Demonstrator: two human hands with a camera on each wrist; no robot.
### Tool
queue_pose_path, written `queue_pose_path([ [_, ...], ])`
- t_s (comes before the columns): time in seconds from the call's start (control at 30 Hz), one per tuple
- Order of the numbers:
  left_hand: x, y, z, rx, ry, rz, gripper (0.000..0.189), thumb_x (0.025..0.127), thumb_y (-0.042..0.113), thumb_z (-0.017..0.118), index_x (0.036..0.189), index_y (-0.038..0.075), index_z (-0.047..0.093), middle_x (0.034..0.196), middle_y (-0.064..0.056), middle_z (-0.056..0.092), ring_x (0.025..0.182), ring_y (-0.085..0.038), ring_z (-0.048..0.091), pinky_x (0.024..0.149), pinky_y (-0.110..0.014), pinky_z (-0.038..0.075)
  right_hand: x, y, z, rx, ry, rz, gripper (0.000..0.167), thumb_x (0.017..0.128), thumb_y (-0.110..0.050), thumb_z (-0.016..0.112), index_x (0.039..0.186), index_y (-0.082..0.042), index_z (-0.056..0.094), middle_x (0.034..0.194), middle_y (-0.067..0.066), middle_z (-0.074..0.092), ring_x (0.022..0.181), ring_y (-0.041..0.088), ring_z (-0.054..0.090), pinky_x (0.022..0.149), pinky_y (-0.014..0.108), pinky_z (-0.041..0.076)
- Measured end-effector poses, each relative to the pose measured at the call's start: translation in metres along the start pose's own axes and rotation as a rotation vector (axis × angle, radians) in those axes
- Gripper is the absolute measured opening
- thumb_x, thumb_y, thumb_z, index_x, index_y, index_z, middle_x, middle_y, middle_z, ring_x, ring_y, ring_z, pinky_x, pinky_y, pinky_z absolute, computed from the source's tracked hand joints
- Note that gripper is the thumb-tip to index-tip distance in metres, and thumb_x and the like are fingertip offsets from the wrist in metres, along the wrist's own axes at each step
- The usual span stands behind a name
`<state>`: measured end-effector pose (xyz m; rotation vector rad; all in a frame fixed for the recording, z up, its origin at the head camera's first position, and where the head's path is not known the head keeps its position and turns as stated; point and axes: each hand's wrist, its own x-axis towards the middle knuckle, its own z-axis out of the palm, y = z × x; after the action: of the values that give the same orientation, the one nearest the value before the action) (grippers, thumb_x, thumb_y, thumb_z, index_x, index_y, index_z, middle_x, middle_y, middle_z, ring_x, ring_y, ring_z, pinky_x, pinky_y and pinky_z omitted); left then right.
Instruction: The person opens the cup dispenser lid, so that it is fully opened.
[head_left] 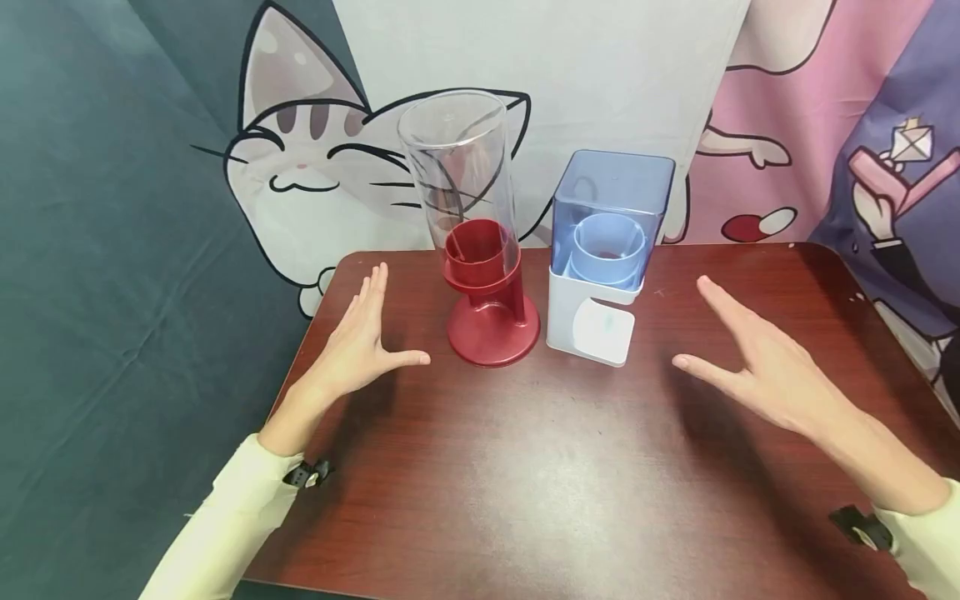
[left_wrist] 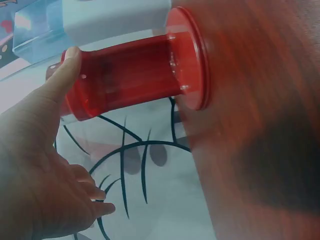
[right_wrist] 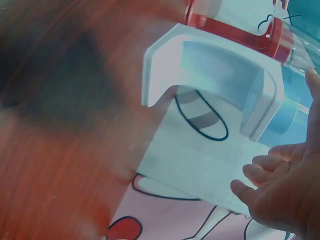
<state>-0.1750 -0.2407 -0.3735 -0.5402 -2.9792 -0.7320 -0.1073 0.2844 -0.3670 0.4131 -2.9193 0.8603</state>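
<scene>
Two dispenser-like items stand upright side by side toward the back of the table. One is a red round-based stand (head_left: 491, 337) topped by a tall clear cylinder (head_left: 453, 125), with a red cup-shaped ring inside its lower end. The other is a white stand (head_left: 562, 312) carrying a square, see-through blue container (head_left: 611, 179) with a round blue collar inside. To the left of the red stand, my left hand (head_left: 351, 352) is held over the table, fingers straight and thumb spread. My right hand (head_left: 780, 379) hovers right of the white stand, fingers extended. Both hands hold nothing.
The dark reddish wooden table (head_left: 480, 467) has rounded back corners. Behind it hangs a cloth backdrop (head_left: 637, 75) with cartoon cats. A green-grey curtain (head_left: 97, 250) falls along the left side. Black straps show at both sleeve cuffs.
</scene>
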Motion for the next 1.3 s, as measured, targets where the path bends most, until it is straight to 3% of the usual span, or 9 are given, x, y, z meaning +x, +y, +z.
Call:
queue_pose_path([
  [0.23, 0.005, 0.017, -0.011, -0.073, 0.053, 0.006, 0.14, 0.078, 0.056, 0.092, 0.171, 0.019, -0.006, 0.178, -0.006, 0.003, 0.164, -0.031, 0.006, 0.121, -0.068, 0.028, 0.015, -0.016, -0.004, 0.101, 0.021, 0.027, 0.113, 0.089, -0.044, 0.087, 0.171, -0.038, 0.009, 0.177, -0.002, 0.016, 0.155, 0.047, 0.029, 0.114, 0.077, 0.027],
  [0.53, 0.01, 0.05, -0.028, -0.163, 0.174, 0.106, 0.133, 0.079, 0.042, 0.096, 0.172, 0.028, 0.001, 0.177, 0.005, 0.016, 0.159, -0.024, 0.028, 0.116, -0.061, 0.042, 0.039, -0.019, -0.004, 0.166, 0.073, 0.029, 0.124, 0.081, -0.04, 0.094, 0.172, -0.031, 0.01, 0.176, 0.004, 0.02, 0.155, 0.045, 0.029, 0.116, 0.076, 0.027],
  [0.7, 0.015, 0.067, -0.034, -0.201, 0.18, 0.126, 0.131, 0.08, 0.045, 0.094, 0.172, 0.028, 0.003, 0.176, 0.007, 0.016, 0.16, -0.019, 0.024, 0.118, -0.059, 0.041, 0.048, -0.022, -0.004, 0.225, 0.114, 0.025, 0.12, 0.082, -0.037, 0.094, 0.172, -0.031, 0.014, 0.175, 0.005, 0.024, 0.156, 0.042, 0.032, 0.121, 0.069, 0.026],
  [0.93, 0.027, 0.076, -0.034, -0.212, 0.196, 0.108, 0.131, 0.082, 0.046, 0.092, 0.172, 0.027, 0.0, 0.177, 0.007, 0.013, 0.16, -0.018, 0.022, 0.12, -0.057, 0.039, 0.057, -0.033, -0.005, 0.296, 0.191, -0.002, 0.117, 0.082, -0.032, 0.095, 0.169, -0.042, 0.018, 0.172, -0.007, 0.026, 0.157, 0.031, 0.033, 0.126, 0.056, 0.026],
  [1.1, 0.03, 0.084, -0.033, -0.233, 0.301, 0.113, 0.132, 0.081, 0.047, 0.093, 0.172, 0.027, 0.0, 0.175, 0.011, 0.014, 0.159, -0.012, 0.023, 0.122, -0.053, 0.038, 0.065, -0.039, -0.007, 0.314, 0.199, 0.008, 0.115, 0.084, -0.034, 0.093, 0.169, -0.041, 0.016, 0.172, -0.013, 0.024, 0.158, 0.024, 0.03, 0.128, 0.052, 0.022],
  [1.3, 0.033, 0.104, -0.041, -0.297, 0.432, 0.162, 0.13, 0.08, 0.037, 0.096, 0.172, 0.024, 0.005, 0.174, 0.015, 0.014, 0.157, 0.001, 0.018, 0.126, -0.031, 0.028, 0.074, -0.043, -0.005, 0.323, 0.189, 0.023, 0.113, 0.085, -0.038, 0.091, 0.171, -0.035, 0.017, 0.173, -0.012, 0.024, 0.159, 0.019, 0.028, 0.127, 0.053, 0.024],
])
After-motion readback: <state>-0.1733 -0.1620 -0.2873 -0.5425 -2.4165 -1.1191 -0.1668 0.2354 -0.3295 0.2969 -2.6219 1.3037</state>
